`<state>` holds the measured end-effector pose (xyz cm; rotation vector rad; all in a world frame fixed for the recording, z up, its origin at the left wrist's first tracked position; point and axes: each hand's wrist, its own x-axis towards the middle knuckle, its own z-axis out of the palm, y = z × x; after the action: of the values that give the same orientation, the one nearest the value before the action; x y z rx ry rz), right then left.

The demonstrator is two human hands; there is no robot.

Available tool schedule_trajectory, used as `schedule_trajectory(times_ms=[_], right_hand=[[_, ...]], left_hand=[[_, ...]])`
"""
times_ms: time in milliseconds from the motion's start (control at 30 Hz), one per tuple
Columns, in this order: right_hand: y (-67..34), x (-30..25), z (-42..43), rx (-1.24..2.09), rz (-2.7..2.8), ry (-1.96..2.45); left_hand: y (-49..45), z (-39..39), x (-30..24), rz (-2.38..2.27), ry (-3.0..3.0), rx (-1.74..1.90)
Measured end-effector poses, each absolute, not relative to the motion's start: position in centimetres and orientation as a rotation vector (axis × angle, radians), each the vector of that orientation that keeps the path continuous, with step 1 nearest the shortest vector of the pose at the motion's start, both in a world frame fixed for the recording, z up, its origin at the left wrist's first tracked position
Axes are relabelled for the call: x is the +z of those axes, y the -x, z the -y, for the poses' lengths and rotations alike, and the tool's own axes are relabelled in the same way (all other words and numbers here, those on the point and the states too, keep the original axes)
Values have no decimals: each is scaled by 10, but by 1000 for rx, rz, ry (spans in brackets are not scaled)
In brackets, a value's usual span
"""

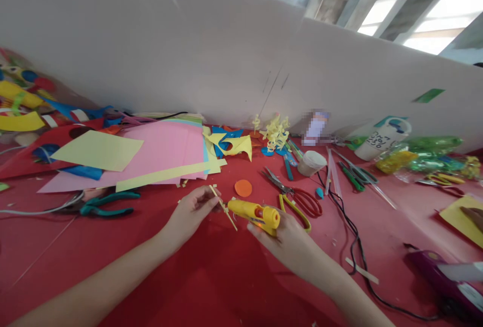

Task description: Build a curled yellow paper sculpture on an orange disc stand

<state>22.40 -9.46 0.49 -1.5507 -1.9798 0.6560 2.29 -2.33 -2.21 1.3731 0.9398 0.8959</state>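
Observation:
Between the fingertips of my left hand [196, 209] is a thin, pale yellow strip [231, 220], which slants down to the right. My right hand [289, 236] is wrapped round a yellow glue gun [251, 210]. Its nozzle points left and meets the strip or lies right beside it; I cannot tell if they touch. Just beyond the gun an orange paper disc [243, 188] lies flat on the red table [211, 287]. Red-handled scissors [307, 202] and a yellow-handled tool [298, 214] lie close to my right hand.
Teal-handled pliers [109, 205] and stacked coloured paper [166, 148] lie at left. A white cup [312, 162], black cable [350, 226] and white bottle [381, 138] are on the right. A purple glue gun [441, 276] lies at front right. Another person's hand [473, 216] rests on yellow paper.

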Motion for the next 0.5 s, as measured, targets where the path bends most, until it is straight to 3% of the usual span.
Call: schedule_trajectory(times_ms=[500], right_hand=[[-226, 8, 96, 672, 2000, 1538]], left_hand=[[-24, 25, -20, -949, -1397, 885]])
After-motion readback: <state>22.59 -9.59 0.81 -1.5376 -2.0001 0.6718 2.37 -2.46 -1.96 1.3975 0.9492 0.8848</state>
